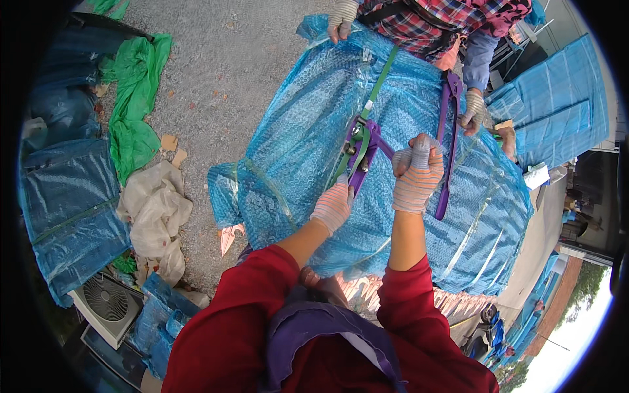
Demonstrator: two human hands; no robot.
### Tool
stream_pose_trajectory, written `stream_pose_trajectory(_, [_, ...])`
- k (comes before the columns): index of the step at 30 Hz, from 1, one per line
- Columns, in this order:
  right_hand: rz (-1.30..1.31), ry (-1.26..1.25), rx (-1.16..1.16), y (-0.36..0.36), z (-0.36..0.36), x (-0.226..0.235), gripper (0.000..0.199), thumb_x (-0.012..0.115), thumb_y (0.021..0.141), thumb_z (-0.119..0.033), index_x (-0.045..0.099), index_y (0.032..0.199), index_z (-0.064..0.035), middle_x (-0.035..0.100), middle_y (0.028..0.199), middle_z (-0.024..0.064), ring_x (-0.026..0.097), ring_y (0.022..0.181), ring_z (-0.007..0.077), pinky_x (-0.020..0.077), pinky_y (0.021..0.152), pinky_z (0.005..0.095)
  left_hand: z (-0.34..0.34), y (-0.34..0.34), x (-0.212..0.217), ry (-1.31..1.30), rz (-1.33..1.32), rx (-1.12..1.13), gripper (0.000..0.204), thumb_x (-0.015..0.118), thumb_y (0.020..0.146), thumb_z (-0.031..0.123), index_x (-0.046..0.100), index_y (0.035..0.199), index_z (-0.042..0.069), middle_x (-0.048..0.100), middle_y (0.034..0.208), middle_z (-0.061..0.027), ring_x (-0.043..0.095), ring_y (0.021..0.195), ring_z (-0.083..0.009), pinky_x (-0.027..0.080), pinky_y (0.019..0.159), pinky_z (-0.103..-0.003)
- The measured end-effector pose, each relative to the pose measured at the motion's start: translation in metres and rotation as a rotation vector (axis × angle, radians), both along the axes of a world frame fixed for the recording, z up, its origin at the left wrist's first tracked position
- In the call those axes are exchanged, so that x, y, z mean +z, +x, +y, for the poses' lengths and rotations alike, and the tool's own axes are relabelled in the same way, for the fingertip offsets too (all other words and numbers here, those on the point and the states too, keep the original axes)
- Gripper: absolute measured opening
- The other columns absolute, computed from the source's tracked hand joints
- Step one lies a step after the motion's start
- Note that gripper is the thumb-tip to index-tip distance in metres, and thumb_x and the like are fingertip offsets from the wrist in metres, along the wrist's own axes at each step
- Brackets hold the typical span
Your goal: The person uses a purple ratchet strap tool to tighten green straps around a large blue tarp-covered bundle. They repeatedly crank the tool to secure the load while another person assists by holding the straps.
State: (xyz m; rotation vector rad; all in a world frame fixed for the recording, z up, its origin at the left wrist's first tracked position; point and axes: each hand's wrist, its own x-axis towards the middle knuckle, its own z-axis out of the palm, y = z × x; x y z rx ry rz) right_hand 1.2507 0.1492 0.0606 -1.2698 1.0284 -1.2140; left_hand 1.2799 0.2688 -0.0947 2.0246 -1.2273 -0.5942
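A bundle in blue bubble wrap [314,111] lies before me with a green strap [382,82] running over it. On the strap sits a purple strapping tensioner [360,145]. My left hand [333,208], in a striped glove, closes around the tensioner's near end, fingertips partly hidden. My right hand [417,175], gloved too, is closed in a fist around the tensioner's lever, whose end it covers. To its right, a long-handled purple strap sealer [447,147] rests on the wrap, close to a co-worker's gloved hand [473,112].
The co-worker in a plaid top [426,29] stands across the bundle, other gloved hand [342,21] at its far left corner. Green sheeting [137,98], a beige cloth [154,206] and blue-wrapped stacks [72,203] lie at left. Another blue-wrapped stack [557,105] stands at right.
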Motion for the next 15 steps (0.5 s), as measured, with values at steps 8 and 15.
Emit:
stream_pose_trajectory(8, [0.03,0.013,0.053,-0.026,0.004,-0.005,0.027,0.061,0.09,-0.031,0.055,0.083,-0.0063,0.045,0.05,0.0007,0.04,0.043,0.0086,0.0343,0.044,0.0253,0.0,0.001,0.008,0.059,0.119,-0.001,0.029,0.05,0.091,0.018,0.044,0.109,-0.004,0.06,0.078,-0.0228,0.06,0.068,-0.0377,0.049,0.061,-0.045])
stream_pose_trajectory(15, [0.126,-0.161,-0.146,-0.074,0.03,-0.026,0.028,0.052,0.095,-0.026,0.055,0.11,-0.0021,0.057,0.095,0.0052,0.054,0.074,0.0104,0.049,0.073,0.0285,-0.002,-0.007,-0.035,0.039,-0.049,-0.038,0.031,0.05,0.091,0.018,0.043,0.113,-0.002,0.059,0.087,-0.0263,0.06,0.08,-0.0398,0.048,0.073,-0.046])
